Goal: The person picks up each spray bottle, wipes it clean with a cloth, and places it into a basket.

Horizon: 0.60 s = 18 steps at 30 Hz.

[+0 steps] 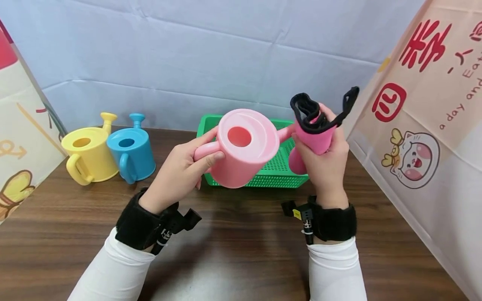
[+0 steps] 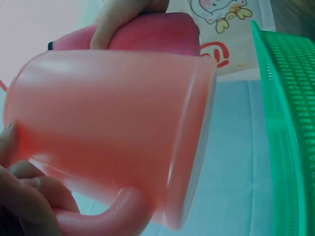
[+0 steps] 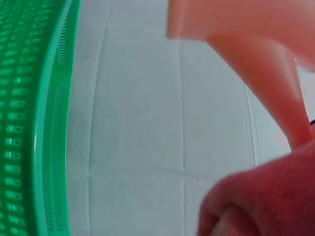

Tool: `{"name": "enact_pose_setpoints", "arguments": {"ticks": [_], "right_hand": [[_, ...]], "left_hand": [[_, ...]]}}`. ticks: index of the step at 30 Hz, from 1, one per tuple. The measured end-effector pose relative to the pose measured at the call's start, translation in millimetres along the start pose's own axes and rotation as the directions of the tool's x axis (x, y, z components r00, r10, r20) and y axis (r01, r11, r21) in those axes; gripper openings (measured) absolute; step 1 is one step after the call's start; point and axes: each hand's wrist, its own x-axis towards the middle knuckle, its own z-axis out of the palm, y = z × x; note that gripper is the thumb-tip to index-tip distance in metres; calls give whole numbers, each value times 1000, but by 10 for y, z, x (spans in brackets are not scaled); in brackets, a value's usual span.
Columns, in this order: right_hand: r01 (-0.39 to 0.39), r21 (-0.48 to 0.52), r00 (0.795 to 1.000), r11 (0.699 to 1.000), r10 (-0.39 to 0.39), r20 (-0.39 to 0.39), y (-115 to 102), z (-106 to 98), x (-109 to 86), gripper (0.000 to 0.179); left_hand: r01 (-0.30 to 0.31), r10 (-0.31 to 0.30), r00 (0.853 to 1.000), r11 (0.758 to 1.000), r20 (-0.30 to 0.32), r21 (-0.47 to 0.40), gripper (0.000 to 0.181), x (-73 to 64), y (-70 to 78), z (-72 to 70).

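My left hand (image 1: pixel 182 169) grips the handle of a pink watering can (image 1: pixel 260 142), its thumb over the handle near the top. The can is held up in front of a green basket, and its round top opening faces me. In the left wrist view the can's smooth side (image 2: pixel 113 103) and its curved handle (image 2: pixel 106 216) fill much of the frame. My right hand (image 1: pixel 327 167) holds a bunched pink cloth (image 1: pixel 318 142) with black trim and a loop. The fuzzy cloth (image 3: pixel 270 191) lies against the end of the can's spout (image 3: pixel 266 73).
Behind the can, the green perforated basket (image 1: pixel 290 181) stands on the dark wooden table (image 1: pixel 241 251). A yellow watering can (image 1: pixel 98 161) and a blue one (image 1: pixel 143 159) sit side by side at the left. Cloth walls (image 1: pixel 211 54) close off the back and both sides.
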Motion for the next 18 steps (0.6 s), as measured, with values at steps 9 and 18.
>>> {"name": "enact_pose_setpoints", "arguments": {"ticks": [9,18], "right_hand": [[54,-76,999,996,-54,1,0,64,-7,49],[-335,695,927,636,355,122,81,-151,21,37]], "left_hand": [[-33,32,999,999,40,32,58,-4,-32,-27],[-29,28,995,1000,94,5,52,-23,-37,-158]]}}
